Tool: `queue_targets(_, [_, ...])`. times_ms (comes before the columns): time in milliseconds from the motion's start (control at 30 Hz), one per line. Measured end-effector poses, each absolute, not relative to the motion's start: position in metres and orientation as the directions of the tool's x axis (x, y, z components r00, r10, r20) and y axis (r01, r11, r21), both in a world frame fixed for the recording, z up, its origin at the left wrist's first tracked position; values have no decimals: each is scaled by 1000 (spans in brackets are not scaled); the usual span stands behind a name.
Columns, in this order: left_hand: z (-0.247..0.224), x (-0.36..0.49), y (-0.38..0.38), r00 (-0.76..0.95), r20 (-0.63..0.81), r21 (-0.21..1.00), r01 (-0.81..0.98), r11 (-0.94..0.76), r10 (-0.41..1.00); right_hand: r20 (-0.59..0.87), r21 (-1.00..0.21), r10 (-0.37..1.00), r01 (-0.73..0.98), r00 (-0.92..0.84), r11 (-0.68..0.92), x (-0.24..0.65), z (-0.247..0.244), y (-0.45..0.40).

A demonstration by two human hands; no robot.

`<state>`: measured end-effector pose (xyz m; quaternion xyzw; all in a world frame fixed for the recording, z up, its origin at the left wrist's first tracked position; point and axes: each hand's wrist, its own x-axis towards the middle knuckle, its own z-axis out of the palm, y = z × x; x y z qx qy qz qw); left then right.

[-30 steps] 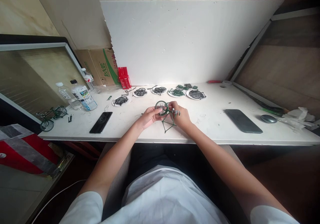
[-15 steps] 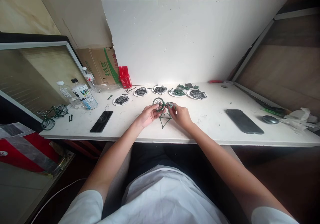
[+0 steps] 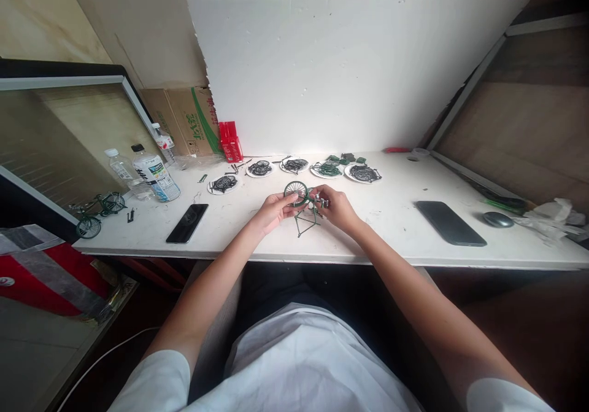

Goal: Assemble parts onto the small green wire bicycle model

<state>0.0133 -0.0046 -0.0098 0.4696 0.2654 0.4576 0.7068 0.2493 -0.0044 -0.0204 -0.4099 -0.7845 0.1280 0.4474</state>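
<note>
Near the middle of the white table's front, my left hand [image 3: 272, 212] pinches a small green spoked wheel [image 3: 296, 193] between thumb and fingers. The wheel is at the upper end of a thin green toy bicycle frame [image 3: 307, 223], which hangs down between my hands. My right hand [image 3: 339, 209] is closed on the frame's upper right part, where small silvery pieces show by the fingertips. The exact grip of the right fingers is partly hidden.
Behind my hands stand white plates of dark and green parts, one plate [image 3: 224, 184] at left. A phone [image 3: 187, 223], bottles [image 3: 157, 175] and a toy bicycle [image 3: 99, 214] lie left. A dark flat slab [image 3: 450, 223] and mouse [image 3: 497, 219] are right.
The wheel has turned to face the camera more and shifted slightly right. My right hand has moved a little right, and the frame has tilted between my hands.
</note>
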Motion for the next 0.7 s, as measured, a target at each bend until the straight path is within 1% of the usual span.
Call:
queue_targets(67, [-8,13,-5,391,45,914,-388,120,919,593,-628,773,473,-224,618,254,-16,-1])
queue_targets(133, [-5,13,-5,342,56,923,-375,82,938,594,-694,792,409,-140,592,260,-10,2])
queue_targets(233, [0,13,-7,270,120,943,-332,-25,955,621,-728,784,357,-18,585,263,4,2])
queue_targets(300, [3,15,-10,213,183,950,-288,-117,960,656,-707,754,342,-9,619,260,12,-4])
queue_targets(433, [7,23,-20,147,285,947,-197,-255,947,749,-586,652,344,-115,734,243,23,-24])
queue_targets(500, [8,27,-25,151,312,942,-177,-284,938,773,-514,609,387,-180,766,235,25,-32])
queue_targets(567, [9,31,-30,174,330,936,-184,-299,928,786,-470,578,398,-218,788,229,24,-37])
queue_targets(700, [8,34,-34,195,344,929,-210,-304,918,793,-458,563,384,-231,802,224,19,-37])
